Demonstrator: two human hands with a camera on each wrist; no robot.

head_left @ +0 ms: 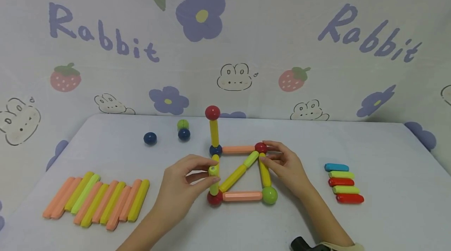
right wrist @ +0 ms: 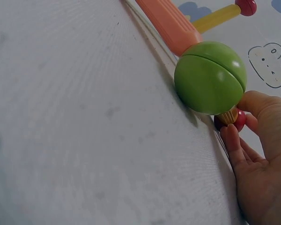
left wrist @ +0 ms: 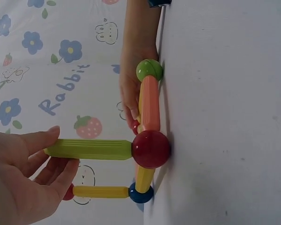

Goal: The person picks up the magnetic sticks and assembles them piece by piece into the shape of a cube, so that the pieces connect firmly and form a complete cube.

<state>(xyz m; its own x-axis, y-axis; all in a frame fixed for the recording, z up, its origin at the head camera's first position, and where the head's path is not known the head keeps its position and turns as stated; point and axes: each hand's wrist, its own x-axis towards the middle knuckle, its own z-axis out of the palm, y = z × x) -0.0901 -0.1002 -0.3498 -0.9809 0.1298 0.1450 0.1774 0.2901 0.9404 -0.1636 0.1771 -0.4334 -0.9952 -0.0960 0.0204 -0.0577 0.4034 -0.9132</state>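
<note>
My left hand (head_left: 183, 182) pinches the top of a light green rod (left wrist: 91, 149) that stands upright on a red ball (left wrist: 151, 149), the near left corner of a flat frame. Across the frame, my right hand (head_left: 287, 168) holds the far right red ball (head_left: 261, 148) between thumb and fingers, beside the end of a yellow rod (head_left: 265, 170). A green ball (head_left: 269, 195) forms the near right corner, a blue ball (head_left: 215, 150) the far left. Orange rods make the front and back sides. A yellow and light green diagonal (head_left: 234, 178) crosses inside.
Above the blue corner, a yellow rod (head_left: 214, 133) rises to a red ball (head_left: 212, 112). Orange, yellow and green rods (head_left: 102, 200) lie in a row at left; short coloured rods (head_left: 341, 182) lie at right. Loose blue balls (head_left: 150, 138) and a green ball (head_left: 183, 124) sit behind.
</note>
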